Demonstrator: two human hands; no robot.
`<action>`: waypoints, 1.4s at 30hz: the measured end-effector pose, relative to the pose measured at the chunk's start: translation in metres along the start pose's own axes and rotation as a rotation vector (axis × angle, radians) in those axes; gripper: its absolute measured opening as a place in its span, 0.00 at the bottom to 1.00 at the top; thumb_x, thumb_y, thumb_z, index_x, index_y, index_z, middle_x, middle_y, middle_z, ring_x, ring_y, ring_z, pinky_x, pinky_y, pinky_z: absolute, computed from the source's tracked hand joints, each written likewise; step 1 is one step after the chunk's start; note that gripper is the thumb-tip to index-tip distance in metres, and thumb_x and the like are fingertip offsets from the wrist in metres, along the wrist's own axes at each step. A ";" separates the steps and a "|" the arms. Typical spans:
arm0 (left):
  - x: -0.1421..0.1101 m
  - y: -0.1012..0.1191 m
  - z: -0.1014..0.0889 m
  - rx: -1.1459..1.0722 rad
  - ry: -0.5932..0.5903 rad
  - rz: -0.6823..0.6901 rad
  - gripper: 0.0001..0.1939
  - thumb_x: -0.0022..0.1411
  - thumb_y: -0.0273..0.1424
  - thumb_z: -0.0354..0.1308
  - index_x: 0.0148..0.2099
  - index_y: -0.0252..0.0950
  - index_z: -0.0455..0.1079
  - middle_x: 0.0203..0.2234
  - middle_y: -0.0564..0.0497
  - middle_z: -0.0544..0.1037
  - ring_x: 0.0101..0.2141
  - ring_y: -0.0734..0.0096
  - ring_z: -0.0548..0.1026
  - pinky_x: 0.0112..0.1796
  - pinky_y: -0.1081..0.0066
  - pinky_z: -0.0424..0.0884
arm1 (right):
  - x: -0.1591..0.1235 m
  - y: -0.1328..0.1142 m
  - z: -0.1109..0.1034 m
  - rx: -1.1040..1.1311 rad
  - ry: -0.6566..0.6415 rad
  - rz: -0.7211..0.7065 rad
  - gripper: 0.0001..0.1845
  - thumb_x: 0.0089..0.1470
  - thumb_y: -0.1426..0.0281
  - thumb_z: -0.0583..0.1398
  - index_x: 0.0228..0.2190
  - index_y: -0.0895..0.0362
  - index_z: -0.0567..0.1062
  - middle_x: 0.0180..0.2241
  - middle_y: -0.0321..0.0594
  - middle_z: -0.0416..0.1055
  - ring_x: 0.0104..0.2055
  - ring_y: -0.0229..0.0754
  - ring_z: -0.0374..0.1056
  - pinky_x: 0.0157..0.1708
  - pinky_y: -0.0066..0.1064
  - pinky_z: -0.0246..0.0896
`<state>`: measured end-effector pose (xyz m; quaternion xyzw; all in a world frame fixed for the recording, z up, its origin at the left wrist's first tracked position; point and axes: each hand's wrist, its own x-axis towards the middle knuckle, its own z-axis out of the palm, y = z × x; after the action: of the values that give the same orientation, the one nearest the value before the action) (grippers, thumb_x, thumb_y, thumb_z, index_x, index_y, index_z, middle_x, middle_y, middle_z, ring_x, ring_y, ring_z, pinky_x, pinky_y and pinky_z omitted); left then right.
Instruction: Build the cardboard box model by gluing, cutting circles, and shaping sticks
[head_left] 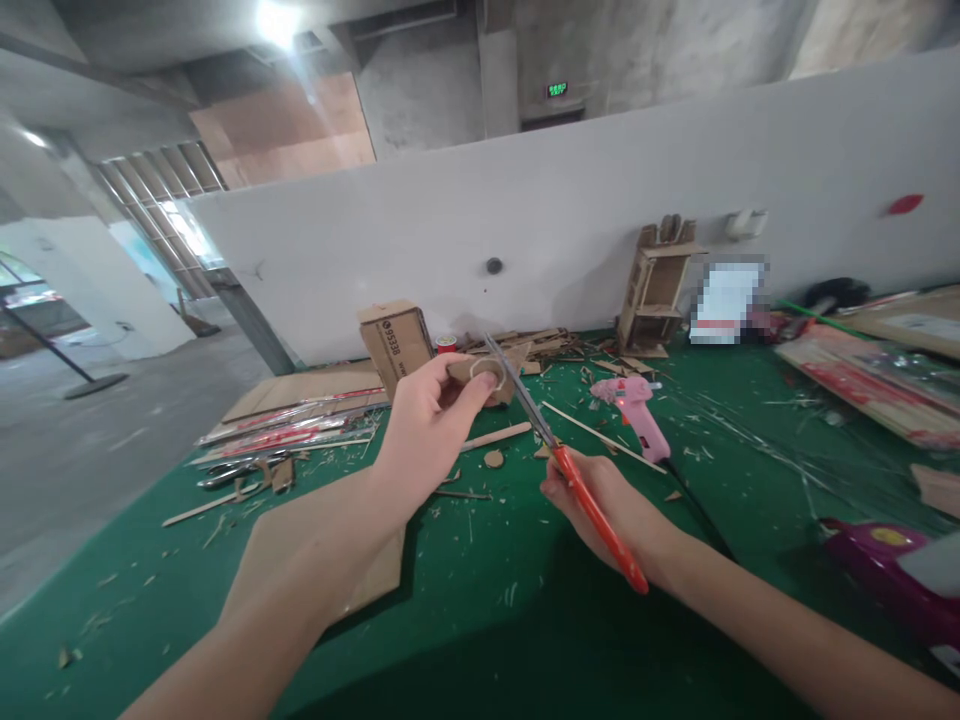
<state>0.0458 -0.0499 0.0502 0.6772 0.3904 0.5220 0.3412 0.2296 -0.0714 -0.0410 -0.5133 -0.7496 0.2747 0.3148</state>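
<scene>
My left hand (420, 415) pinches a small piece of brown cardboard (501, 388) with a pale ring shape on its face by my thumb. My right hand (600, 500) is closed round the red handles of a pair of scissors (589, 505). The grey blades point up and to the left, right beside the cardboard piece; whether they touch it I cannot tell. A small cardboard disc (493, 459) lies on the green table (480, 640) below my hands. Under my left forearm is a flat cardboard sheet (300, 540).
A pink glue gun (636, 408) with a dark cord lies right of the scissors. A cardboard box (395, 345) and a cardboard tower (652, 290) stand at the back, with scraps between. At the right edge is a purple tool (885, 570). Wrapped sticks (300, 425) lie left.
</scene>
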 end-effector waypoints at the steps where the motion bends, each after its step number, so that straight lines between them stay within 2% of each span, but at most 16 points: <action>1: 0.000 0.001 -0.001 0.011 -0.019 0.005 0.10 0.59 0.35 0.58 0.38 0.33 0.71 0.31 0.47 0.78 0.34 0.67 0.77 0.39 0.67 0.74 | -0.001 0.001 0.001 0.030 -0.011 -0.007 0.16 0.56 0.56 0.51 0.24 0.53 0.58 0.22 0.34 0.62 0.22 0.36 0.55 0.23 0.31 0.51; 4: 0.000 0.004 -0.003 0.067 -0.055 0.024 0.09 0.60 0.34 0.57 0.38 0.33 0.70 0.32 0.47 0.78 0.35 0.67 0.76 0.40 0.67 0.73 | -0.005 0.004 0.003 0.134 -0.041 -0.038 0.16 0.57 0.54 0.50 0.29 0.53 0.59 0.23 0.33 0.60 0.22 0.36 0.55 0.22 0.30 0.51; 8: -0.001 0.005 -0.001 0.086 -0.074 0.017 0.09 0.60 0.34 0.56 0.40 0.33 0.70 0.33 0.46 0.77 0.36 0.66 0.76 0.41 0.66 0.73 | -0.010 0.009 0.006 0.141 0.004 -0.083 0.15 0.58 0.54 0.50 0.33 0.53 0.59 0.28 0.36 0.63 0.26 0.38 0.59 0.25 0.31 0.54; 15: -0.003 0.005 0.000 0.077 -0.087 0.004 0.08 0.60 0.34 0.56 0.39 0.34 0.70 0.33 0.47 0.77 0.36 0.67 0.76 0.39 0.68 0.73 | -0.007 0.000 0.001 -0.046 0.020 -0.002 0.15 0.57 0.57 0.51 0.25 0.53 0.58 0.23 0.35 0.65 0.23 0.38 0.60 0.24 0.31 0.52; 20: -0.001 0.005 -0.002 0.050 -0.122 -0.036 0.09 0.60 0.34 0.56 0.39 0.34 0.70 0.32 0.47 0.78 0.35 0.68 0.76 0.39 0.69 0.71 | -0.007 -0.002 0.000 -0.062 0.042 -0.015 0.16 0.57 0.57 0.51 0.24 0.53 0.58 0.21 0.33 0.63 0.21 0.37 0.57 0.23 0.30 0.50; 26: -0.005 -0.008 0.009 -0.037 -0.002 -0.076 0.12 0.61 0.39 0.55 0.36 0.34 0.70 0.30 0.49 0.76 0.32 0.73 0.73 0.33 0.73 0.68 | -0.005 -0.001 0.002 -0.058 0.061 -0.022 0.17 0.56 0.54 0.50 0.25 0.53 0.58 0.22 0.35 0.63 0.22 0.37 0.57 0.23 0.30 0.51; 30: -0.006 -0.008 0.011 0.047 0.012 -0.073 0.14 0.62 0.41 0.53 0.33 0.35 0.68 0.25 0.52 0.73 0.27 0.75 0.70 0.29 0.73 0.65 | -0.007 0.001 0.001 -0.014 0.021 -0.032 0.16 0.56 0.55 0.49 0.27 0.54 0.58 0.22 0.35 0.63 0.22 0.37 0.57 0.23 0.30 0.52; 35: -0.005 -0.002 0.007 0.171 -0.059 -0.044 0.14 0.64 0.40 0.51 0.32 0.35 0.65 0.24 0.53 0.70 0.27 0.76 0.68 0.28 0.73 0.64 | -0.012 0.004 0.000 0.022 0.011 -0.107 0.17 0.58 0.53 0.48 0.33 0.54 0.59 0.27 0.37 0.63 0.25 0.38 0.58 0.25 0.31 0.55; 42: -0.006 -0.003 0.006 0.228 -0.089 -0.025 0.15 0.65 0.40 0.49 0.30 0.36 0.63 0.22 0.54 0.67 0.25 0.76 0.66 0.26 0.73 0.62 | -0.008 0.001 -0.003 -0.020 0.000 -0.079 0.19 0.59 0.55 0.47 0.25 0.54 0.59 0.22 0.35 0.62 0.22 0.36 0.55 0.23 0.30 0.52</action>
<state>0.0499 -0.0540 0.0439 0.7291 0.4404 0.4393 0.2854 0.2345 -0.0787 -0.0410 -0.4861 -0.7721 0.2548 0.3203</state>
